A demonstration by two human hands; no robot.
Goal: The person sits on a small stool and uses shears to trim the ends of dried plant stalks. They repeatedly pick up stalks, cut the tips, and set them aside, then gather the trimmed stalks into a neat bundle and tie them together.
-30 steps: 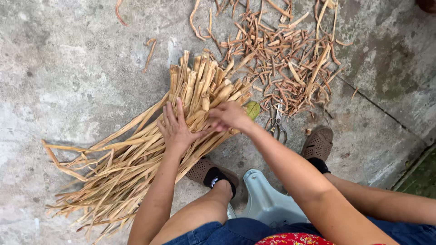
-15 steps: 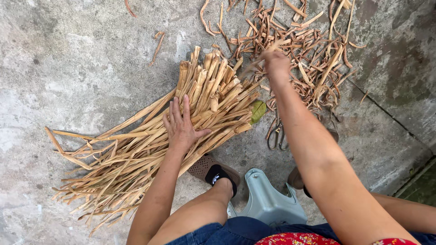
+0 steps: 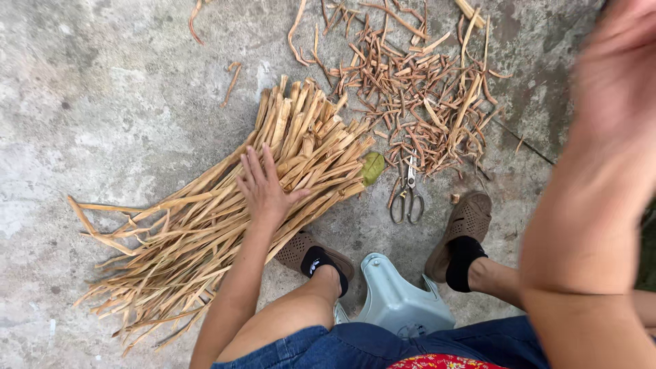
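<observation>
We're pressing the left hand (image 3: pixel 263 191), fingers spread flat, on the bundle of dry strips (image 3: pixel 225 219) lying on the floor left-centre; looks light, stiff, brittle, best gripped mid-bundle; right hand (image 3: pixel 618 75) blurred, fingers unreadable.

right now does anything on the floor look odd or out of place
Only small things. A single green leaf lies at the cut end of the dry strip bundle under the left hand. Scissors lie loose beside the scattered trimmings. The right hand is blurred.
</observation>
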